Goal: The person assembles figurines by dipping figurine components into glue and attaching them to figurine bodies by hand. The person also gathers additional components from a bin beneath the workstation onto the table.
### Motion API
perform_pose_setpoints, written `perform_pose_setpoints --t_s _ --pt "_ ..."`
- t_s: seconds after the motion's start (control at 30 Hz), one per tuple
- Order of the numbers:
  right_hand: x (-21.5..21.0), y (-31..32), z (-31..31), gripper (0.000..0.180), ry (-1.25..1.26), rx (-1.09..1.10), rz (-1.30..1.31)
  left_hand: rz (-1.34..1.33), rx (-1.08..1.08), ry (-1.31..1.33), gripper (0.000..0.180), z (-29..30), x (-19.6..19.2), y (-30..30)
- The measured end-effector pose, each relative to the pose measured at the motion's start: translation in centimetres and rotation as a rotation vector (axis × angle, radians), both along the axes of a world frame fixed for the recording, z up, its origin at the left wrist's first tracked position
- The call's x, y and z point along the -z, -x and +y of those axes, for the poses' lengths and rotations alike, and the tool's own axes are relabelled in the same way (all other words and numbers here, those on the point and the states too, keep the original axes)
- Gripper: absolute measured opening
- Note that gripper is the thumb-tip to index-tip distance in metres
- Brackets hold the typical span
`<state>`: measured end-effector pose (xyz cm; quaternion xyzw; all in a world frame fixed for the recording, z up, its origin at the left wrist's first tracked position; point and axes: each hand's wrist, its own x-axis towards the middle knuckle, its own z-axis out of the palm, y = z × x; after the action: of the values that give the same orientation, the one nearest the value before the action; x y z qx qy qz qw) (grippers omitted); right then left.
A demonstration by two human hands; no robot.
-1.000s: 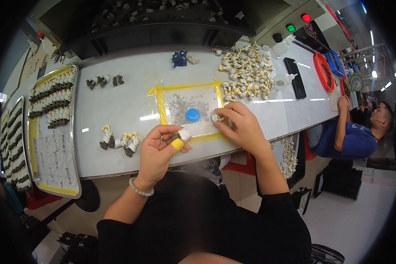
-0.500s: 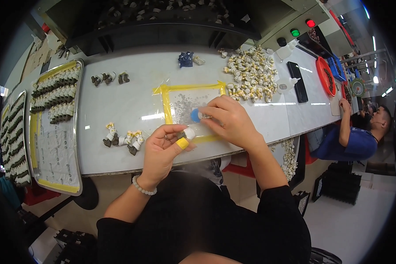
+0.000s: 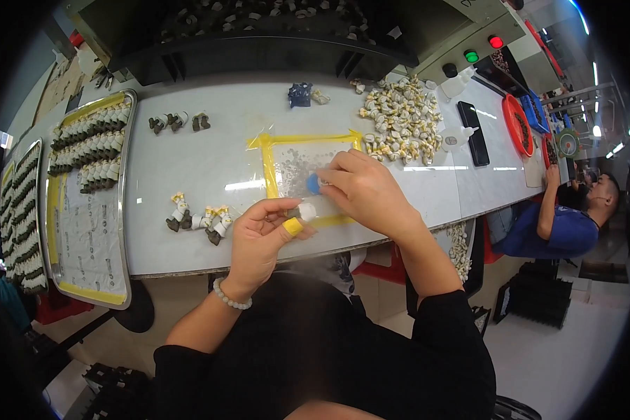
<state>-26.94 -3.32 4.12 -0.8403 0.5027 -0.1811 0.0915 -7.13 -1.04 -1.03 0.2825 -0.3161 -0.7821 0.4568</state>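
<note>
My left hand [image 3: 255, 241], with yellow wrapping on the thumb, pinches a small white piece [image 3: 306, 211] with a darker end. Close beside it, my right hand [image 3: 371, 189] has its fingers pressed together. At those fingertips shows a small blue patch [image 3: 313, 185]; whether it is a finger wrap or a held thing I cannot tell. Both hands are above a clear sheet edged with yellow tape [image 3: 268, 168], dotted with marks. Left of my hands, several small white figures with dark feet [image 3: 217, 224] lie on the white table [image 3: 168, 154].
A heap of white and yellow parts [image 3: 399, 115] lies at the back right, next to a bottle [image 3: 456, 137] and a black phone [image 3: 473, 133]. Trays of figures [image 3: 127, 231] stand at left. A dark machine opening [image 3: 259, 59] borders the back. A co-worker [image 3: 556, 217] sits at right.
My hands keep nearly the same pose; the left one and its white piece have shifted slightly right. The co-worker's arm has lowered a little.
</note>
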Motion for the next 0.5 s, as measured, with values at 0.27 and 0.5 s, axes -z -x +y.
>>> perform_pose_setpoints --t_s 0.27,0.5 --pt "0.7 0.3 2.4 0.027 -0.329 0.244 -0.647 0.020 0.018 0.016 0.026 0.0 0.1 0.0" --pt "0.6 0.1 3.2 0.027 -0.430 0.176 -0.857 0.010 0.020 0.046 0.025 -0.1 0.2 0.0"
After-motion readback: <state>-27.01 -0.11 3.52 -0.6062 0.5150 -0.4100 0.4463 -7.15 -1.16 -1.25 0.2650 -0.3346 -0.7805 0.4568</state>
